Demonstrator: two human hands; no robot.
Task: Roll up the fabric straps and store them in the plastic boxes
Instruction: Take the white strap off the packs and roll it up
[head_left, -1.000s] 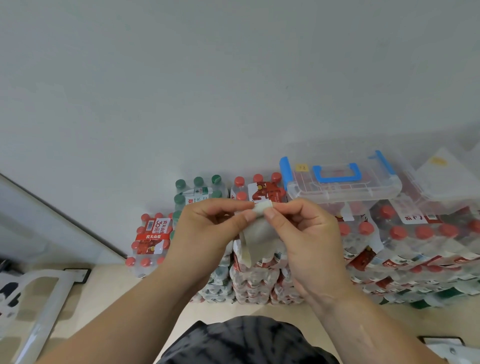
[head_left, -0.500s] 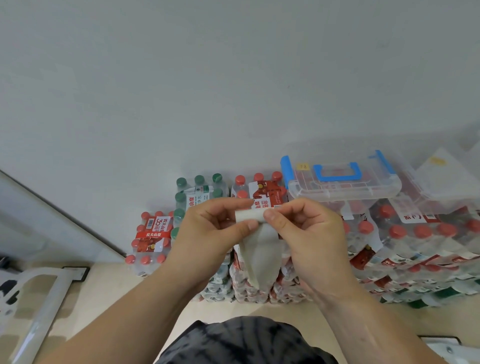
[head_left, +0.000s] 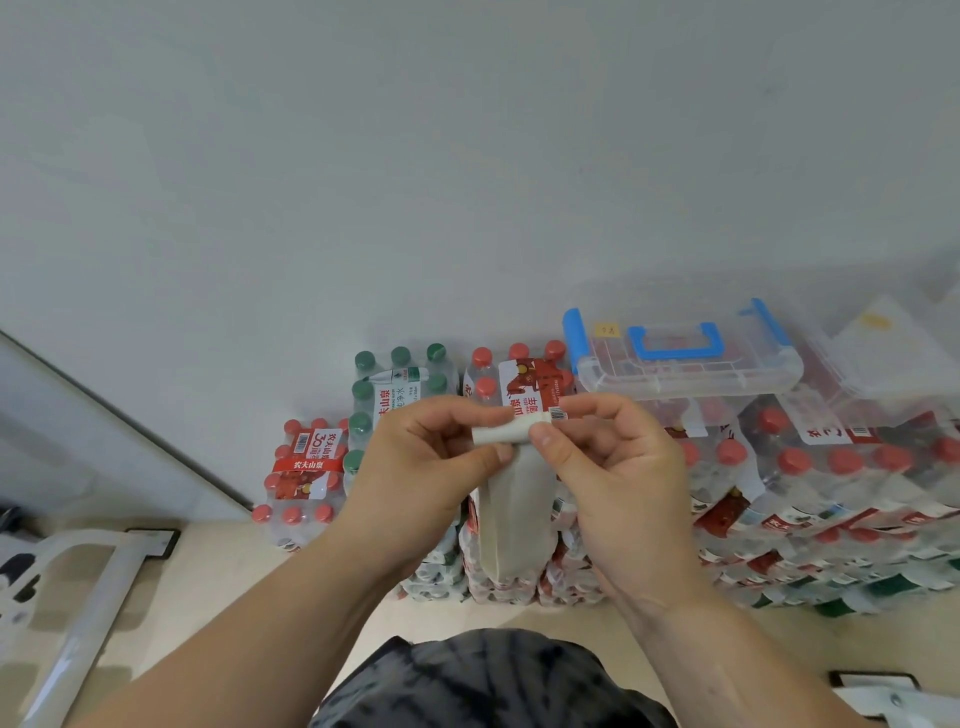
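Note:
A pale beige fabric strap (head_left: 511, 512) hangs in front of me, its top end wound into a small roll between my two hands. My left hand (head_left: 415, 478) pinches the roll's left end with thumb and fingers. My right hand (head_left: 618, 467) pinches the right end the same way. The loose tail hangs down between my wrists. A clear plastic box (head_left: 680, 358) with a blue handle and blue latches sits closed on the bottle packs behind my right hand. A second clear box (head_left: 893, 364) stands at the far right, partly cut off.
Shrink-wrapped packs of water bottles (head_left: 831, 483) with red and green caps are stacked against the grey wall. A white metal frame (head_left: 88, 587) lies on the floor at lower left. My dark patterned clothing (head_left: 483, 680) fills the bottom centre.
The rolled part at the top of the strap has grown thicker and the tail now hangs longer and straighter. Both hands stayed almost in place.

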